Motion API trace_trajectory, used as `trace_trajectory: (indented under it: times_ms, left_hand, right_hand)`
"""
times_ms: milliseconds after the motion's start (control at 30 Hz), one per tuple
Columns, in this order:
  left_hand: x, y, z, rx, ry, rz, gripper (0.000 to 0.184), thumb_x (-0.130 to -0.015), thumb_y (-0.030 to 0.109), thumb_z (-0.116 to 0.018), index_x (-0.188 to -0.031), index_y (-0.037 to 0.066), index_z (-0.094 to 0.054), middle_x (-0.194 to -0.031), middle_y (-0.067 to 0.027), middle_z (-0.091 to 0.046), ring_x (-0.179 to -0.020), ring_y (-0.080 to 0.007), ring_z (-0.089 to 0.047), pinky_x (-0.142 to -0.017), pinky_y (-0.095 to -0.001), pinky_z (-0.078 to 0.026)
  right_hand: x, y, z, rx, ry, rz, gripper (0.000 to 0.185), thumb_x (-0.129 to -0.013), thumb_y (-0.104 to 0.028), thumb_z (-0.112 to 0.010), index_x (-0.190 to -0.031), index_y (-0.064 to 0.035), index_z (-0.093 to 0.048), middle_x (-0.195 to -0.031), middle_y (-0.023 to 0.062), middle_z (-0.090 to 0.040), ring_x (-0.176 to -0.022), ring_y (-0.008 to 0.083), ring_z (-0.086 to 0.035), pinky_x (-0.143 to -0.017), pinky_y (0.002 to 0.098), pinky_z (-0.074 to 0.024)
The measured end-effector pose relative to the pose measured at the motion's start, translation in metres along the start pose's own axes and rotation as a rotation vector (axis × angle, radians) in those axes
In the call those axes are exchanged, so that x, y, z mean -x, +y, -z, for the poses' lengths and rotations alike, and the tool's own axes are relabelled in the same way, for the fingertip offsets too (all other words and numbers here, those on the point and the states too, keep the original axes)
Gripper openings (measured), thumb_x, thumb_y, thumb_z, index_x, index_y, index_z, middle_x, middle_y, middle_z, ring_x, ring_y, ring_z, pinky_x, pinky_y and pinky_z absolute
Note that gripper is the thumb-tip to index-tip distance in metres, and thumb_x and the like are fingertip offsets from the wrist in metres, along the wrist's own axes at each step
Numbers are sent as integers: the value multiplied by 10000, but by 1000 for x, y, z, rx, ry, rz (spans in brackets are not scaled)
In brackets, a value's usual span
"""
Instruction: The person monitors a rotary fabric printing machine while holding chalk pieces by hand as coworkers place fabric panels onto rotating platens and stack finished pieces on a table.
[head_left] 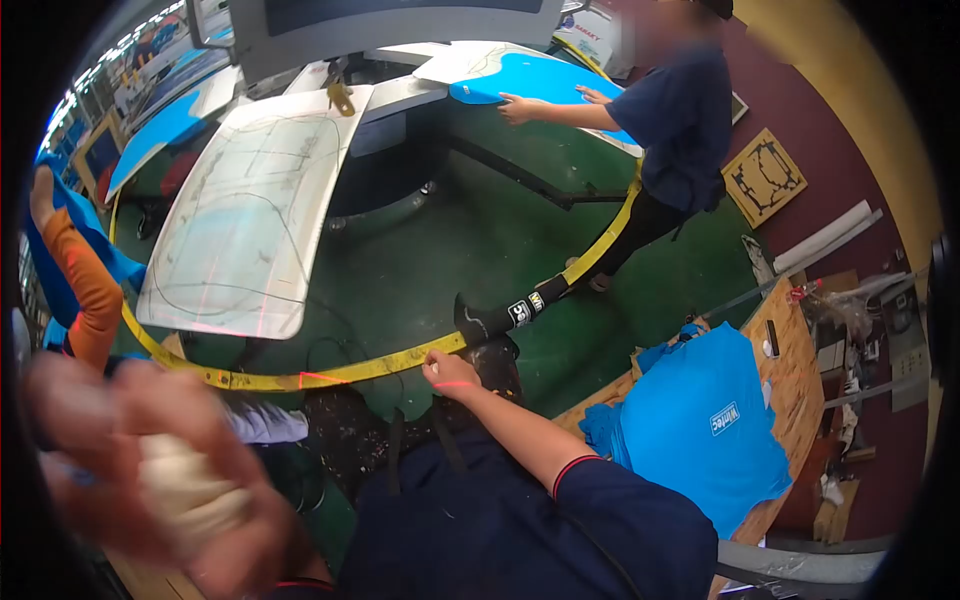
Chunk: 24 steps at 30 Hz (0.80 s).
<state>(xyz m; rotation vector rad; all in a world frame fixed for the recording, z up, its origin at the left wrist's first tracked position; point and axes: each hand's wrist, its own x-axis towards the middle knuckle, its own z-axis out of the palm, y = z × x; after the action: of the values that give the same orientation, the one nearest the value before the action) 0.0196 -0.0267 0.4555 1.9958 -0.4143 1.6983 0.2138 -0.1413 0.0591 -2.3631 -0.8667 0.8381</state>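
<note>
My left hand (170, 480) is raised close to the camera and blurred. Its fingers are curled around a soft-looking cream-coloured wad (190, 490); what kind of thing it is I cannot tell. Lower down and farther off, my right hand (450, 375) is closed beside the yellow curved rail (390, 362), with a red light line across it. A small whitish bit shows at its fingers, too small to name. Whether that hand touches the rail is unclear.
A white platen (240, 200) with drawn lines lies beyond the rail. Another person (670, 120) reaches over blue fabric (540, 80) on a farther platen. At left is an orange sleeve (85, 280). Blue fabric pieces (700, 410) lie on a wooden table (790, 370) at right.
</note>
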Motion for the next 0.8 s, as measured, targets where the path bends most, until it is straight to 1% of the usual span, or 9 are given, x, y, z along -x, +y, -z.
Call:
trace_trajectory:
  times_ms: [133,300,400,500,533,567,633,667,800]
  left_hand:
    - [-34,10,20,-103,-77,-129,385,-912,219,-787,-1144,62,-523,-825,-95,-610,-631,-160,-585,-556,-279,-476]
    - [-50,18,38,-166,-141,-201,378,-918,223,-776,-1149,63,-524,-832,-97,-609,-630,-159,-579,-557,-279,-473]
    - [-59,20,44,-189,-167,-235,373,-922,225,-769,-1151,63,-524,-837,-98,-608,-630,-159,-575,-557,-279,-471]
    - [-63,22,49,-201,-168,-230,369,-925,228,-763,-1154,63,-524,-841,-99,-608,-629,-158,-572,-558,-279,-469]
    - [-65,20,53,-200,-174,-230,368,-926,229,-761,-1155,63,-524,-842,-99,-608,-629,-158,-571,-558,-279,-469]
    - [-64,21,52,-203,-191,-243,367,-927,230,-758,-1156,63,-524,-844,-99,-607,-629,-158,-569,-558,-279,-468]
    - [-63,24,56,-210,-193,-238,364,-930,231,-754,-1158,64,-525,-847,-100,-607,-629,-158,-567,-558,-279,-467]
    - [-63,23,57,-215,-202,-237,363,-931,232,-752,-1158,64,-525,-848,-100,-607,-629,-158,-566,-559,-279,-466]
    - [-63,24,66,-249,-202,-223,358,-935,235,-743,-1162,64,-525,-854,-102,-606,-628,-157,-561,-559,-280,-463]
  right_hand:
    - [-5,-3,-2,29,-10,1,327,-942,-437,-602,-1145,-188,-662,-1051,182,-750,-1031,396,-707,-895,499,-548]
    - [-12,5,-12,51,34,17,328,-938,-449,-601,-1120,-189,-679,-1065,205,-747,-1034,414,-705,-894,504,-546]
    - [-7,2,-15,67,4,13,338,-941,-438,-597,-1128,-166,-672,-1069,220,-743,-1038,419,-704,-893,506,-544]
    - [-7,-2,-8,85,14,31,354,-941,-429,-597,-1142,-146,-664,-1070,222,-742,-1040,415,-705,-897,501,-542]
    - [-6,-4,-6,85,-3,8,367,-938,-434,-597,-1157,-146,-661,-1061,210,-744,-1037,410,-706,-899,497,-541]
    - [-10,2,-12,53,13,49,364,-937,-439,-601,-1153,-152,-661,-1050,192,-747,-1027,404,-709,-896,493,-542]
    - [-12,1,-12,93,20,19,350,-938,-440,-602,-1143,-162,-662,-1041,187,-747,-1022,398,-711,-893,489,-544]
    - [-12,2,-11,70,-20,15,341,-938,-443,-604,-1137,-172,-663,-1055,197,-746,-1027,395,-711,-899,490,-543]
    - [-3,-8,-4,99,-18,-16,356,-937,-439,-613,-1163,-168,-666,-1074,203,-745,-1037,396,-711,-898,493,-544]
